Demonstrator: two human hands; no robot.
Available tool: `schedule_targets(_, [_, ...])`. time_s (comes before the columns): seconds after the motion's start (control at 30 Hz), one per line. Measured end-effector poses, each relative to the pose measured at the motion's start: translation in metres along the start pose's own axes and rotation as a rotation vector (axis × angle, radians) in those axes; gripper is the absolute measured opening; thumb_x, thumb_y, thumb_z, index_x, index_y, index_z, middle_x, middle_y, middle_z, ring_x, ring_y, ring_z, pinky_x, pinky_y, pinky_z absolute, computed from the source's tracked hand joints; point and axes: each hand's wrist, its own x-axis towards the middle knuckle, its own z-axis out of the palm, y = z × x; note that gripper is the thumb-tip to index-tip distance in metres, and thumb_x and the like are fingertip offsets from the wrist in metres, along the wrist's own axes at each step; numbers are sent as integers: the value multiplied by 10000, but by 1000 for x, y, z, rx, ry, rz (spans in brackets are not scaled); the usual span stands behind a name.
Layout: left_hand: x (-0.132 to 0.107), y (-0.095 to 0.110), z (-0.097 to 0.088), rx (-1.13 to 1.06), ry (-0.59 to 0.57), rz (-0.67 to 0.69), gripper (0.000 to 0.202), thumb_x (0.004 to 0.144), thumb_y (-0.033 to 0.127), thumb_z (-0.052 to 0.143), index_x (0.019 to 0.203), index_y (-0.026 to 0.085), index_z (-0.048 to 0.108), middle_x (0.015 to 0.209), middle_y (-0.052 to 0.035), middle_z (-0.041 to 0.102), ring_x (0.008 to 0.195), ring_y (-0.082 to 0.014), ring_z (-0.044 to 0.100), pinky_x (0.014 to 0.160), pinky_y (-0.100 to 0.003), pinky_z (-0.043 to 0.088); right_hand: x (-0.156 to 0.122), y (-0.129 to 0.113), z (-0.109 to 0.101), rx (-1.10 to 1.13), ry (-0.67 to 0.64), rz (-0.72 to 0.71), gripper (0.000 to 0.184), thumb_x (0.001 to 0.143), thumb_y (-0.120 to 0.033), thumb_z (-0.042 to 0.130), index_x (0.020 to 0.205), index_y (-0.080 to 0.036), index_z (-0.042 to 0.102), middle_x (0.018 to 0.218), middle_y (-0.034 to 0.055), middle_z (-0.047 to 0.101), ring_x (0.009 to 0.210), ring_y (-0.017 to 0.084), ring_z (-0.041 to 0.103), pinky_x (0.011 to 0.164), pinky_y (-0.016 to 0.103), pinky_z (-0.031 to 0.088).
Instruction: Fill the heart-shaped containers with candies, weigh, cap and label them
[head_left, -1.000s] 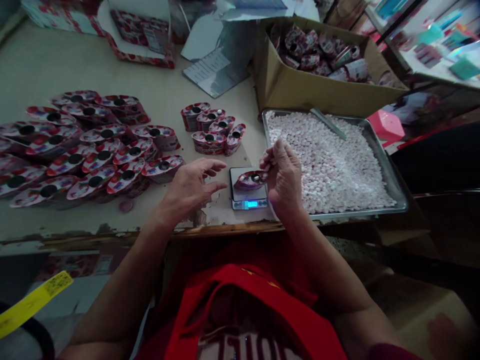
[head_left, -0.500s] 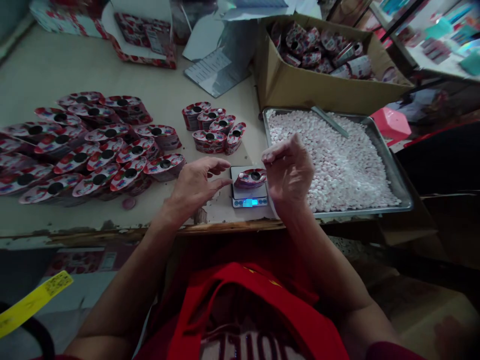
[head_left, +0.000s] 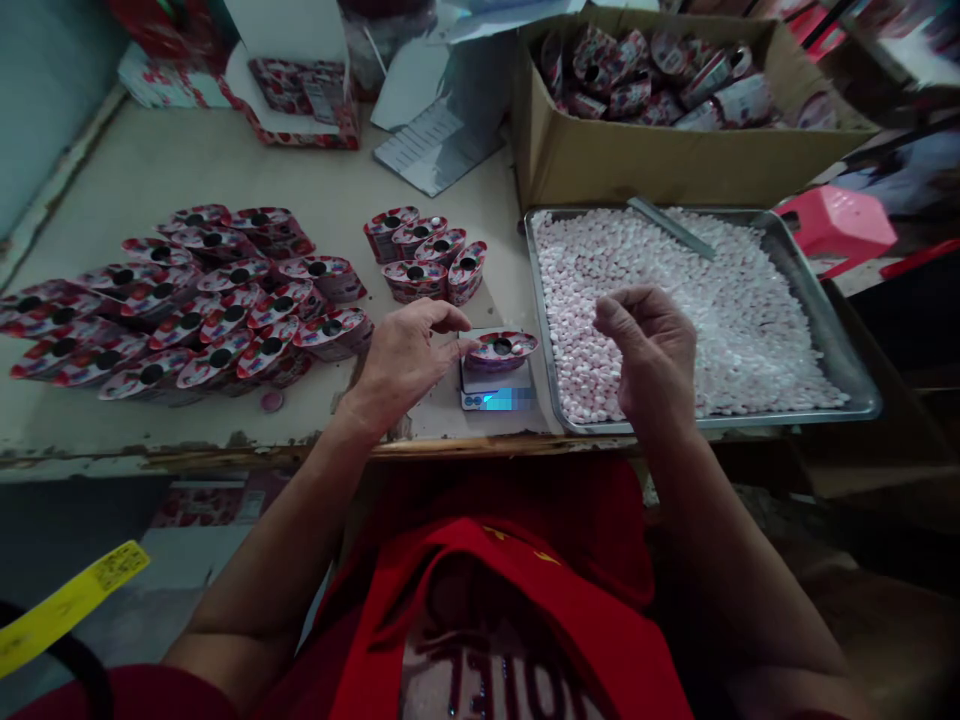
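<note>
Table: a worn pale top that carried everything, its chipped front edge nearest the person.
Cardboard box: stood open at 1 o'clock from the scale, full of red printed containers.
Tray: a metal tray lay just beside the scale at 3 o'clock and touched the box's front wall.
Tablets: pale pink and white, they covered the tray floor.
Loose containers: a wide overlapping spread lay at 9 o'clock from the scale, each with a dark hole in its lid.
Right hand: hung over the tray's near left part, fingers curled in towards the palm. Whether it enclosed any tablets could not be told.
Left hand: rested at 9 o'clock from the scale, fingers loosely bent and released, the forefinger tip touching the weighed container's left end.
Small cluster: five containers stood together at 11 o'clock from the scale.
Scale: a small one sat near the table's front edge, between the hands, its display lit blue.
Weighed container: lay on the scale's platform, lid up.
Metal strip: lay slanted on the tablets at the tray's far side.
Pink cap: lay on the table by the spread's near edge.
</note>
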Motion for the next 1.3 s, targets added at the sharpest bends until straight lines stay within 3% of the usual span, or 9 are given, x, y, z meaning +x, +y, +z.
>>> schedule_targets(0.27, [3,1,1,24,-21,8,176,872,363,787,959,209,787,1007,-52,782,936,-207,703,885,-346,548,7,-2,12,-192,-300,-198,174,900,-382,724,1018,-261,766,842,40,651,841,236,615,831,399,515])
schedule_targets(0.5, [4,1,3,17,-33,21,184,881,381,778,963,218,798,990,-54,779,920,-204,698,882,-354,550,11,-2,23,-268,-470,-264,198,917,-294,709,1087,-267,806,860,55,664,878,244,612,838,386,481])
schedule_targets(0.83, [5,-1,4,-31,-31,27,149,867,321,785,962,208,805,983,-51,777,911,-197,698,853,-335,546,13,-3,26,-273,-507,-276,209,902,-266,710,1080,-242,817,848,48,649,829,218,590,775,353,450])
schedule_targets(1.07, [5,-5,7,-27,-27,83,85,896,276,778,902,196,807,906,-41,778,869,-185,696,828,-318,541,16,2,29,-317,-479,-301,113,898,-274,727,934,-233,825,779,35,619,808,213,569,752,349,411])
schedule_targets(1.2, [5,-9,9,77,23,147,69,894,274,801,926,216,820,943,-35,772,860,-174,692,835,-310,542,12,1,32,-374,-420,-406,88,898,-287,737,877,-240,808,825,44,678,866,229,597,838,392,420])
schedule_targets(1.3, [5,-11,10,212,41,232,69,920,270,780,947,225,825,949,-37,762,873,-179,683,820,-310,536,8,-3,34,-267,-299,-315,94,891,-275,722,825,-230,771,794,24,706,782,197,602,795,379,454])
